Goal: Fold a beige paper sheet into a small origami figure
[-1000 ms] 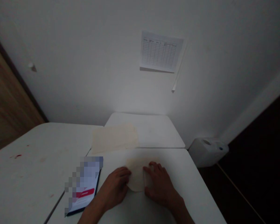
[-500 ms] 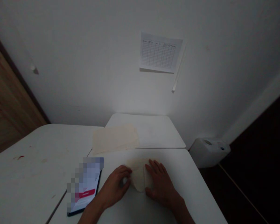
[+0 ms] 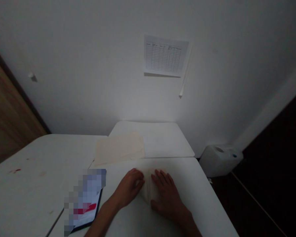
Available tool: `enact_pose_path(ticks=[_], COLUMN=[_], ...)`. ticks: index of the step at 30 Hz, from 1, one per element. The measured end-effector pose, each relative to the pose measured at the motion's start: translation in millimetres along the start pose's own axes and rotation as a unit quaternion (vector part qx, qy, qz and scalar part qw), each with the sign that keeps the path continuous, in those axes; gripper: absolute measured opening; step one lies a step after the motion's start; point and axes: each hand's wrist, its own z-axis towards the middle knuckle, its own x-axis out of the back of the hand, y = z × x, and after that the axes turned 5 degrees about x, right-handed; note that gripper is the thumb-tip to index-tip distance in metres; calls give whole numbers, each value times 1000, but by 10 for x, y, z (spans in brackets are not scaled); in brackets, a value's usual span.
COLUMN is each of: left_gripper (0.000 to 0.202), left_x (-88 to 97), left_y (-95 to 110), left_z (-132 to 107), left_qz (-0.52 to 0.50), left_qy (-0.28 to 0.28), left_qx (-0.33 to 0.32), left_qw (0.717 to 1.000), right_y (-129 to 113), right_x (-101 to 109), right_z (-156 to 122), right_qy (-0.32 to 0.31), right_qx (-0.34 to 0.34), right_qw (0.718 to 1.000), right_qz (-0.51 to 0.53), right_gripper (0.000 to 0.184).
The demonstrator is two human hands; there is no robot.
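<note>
A small folded cream sheet, seemingly paper (image 3: pixel 147 189), lies on the white table between my hands. My left hand (image 3: pixel 128 188) has its fingers curled together at the sheet's left side, pinching the folded part near the middle crease. Flat on the right half rests my right hand (image 3: pixel 166 196), fingers spread and pressing down. Much of the sheet is hidden under both hands. Farther back, to the left, a larger cream sheet (image 3: pixel 119 148) lies flat across the seam of two tabletops.
A tablet (image 3: pixel 88 197) with a blurred screen lies left of my left forearm. Reddish marks (image 3: pixel 17 171) dot the left tabletop. A printed table sheet (image 3: pixel 164 56) hangs on the wall. Beyond the table's right edge stands a white plastic container (image 3: pixel 219 159).
My left hand has moved slightly right and away from me, folding the sheet's left part over toward the middle. My right hand stays flat on the sheet. The view has shifted slightly.
</note>
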Motion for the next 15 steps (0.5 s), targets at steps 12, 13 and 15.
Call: enact_pose_path(ticks=[12,13,15], left_gripper=[11,11,10], left_x=[-162,-177,-204], left_y=[-45,-48,-55], left_z=[199,205,211], left_qz=[66,70,75], left_qy=[-20,-18,-12], left_qx=[11,8,2], left_qw=[998,997,997], right_y=[-34,-37,-44], right_x=[31,34,42], right_z=[0,-2,-8], right_qy=[-7,-8,-7], right_qx=[-1,0,0], right_qw=[1000,1000,1000], right_qz=[1,1,4], right_gripper=[87,87,87])
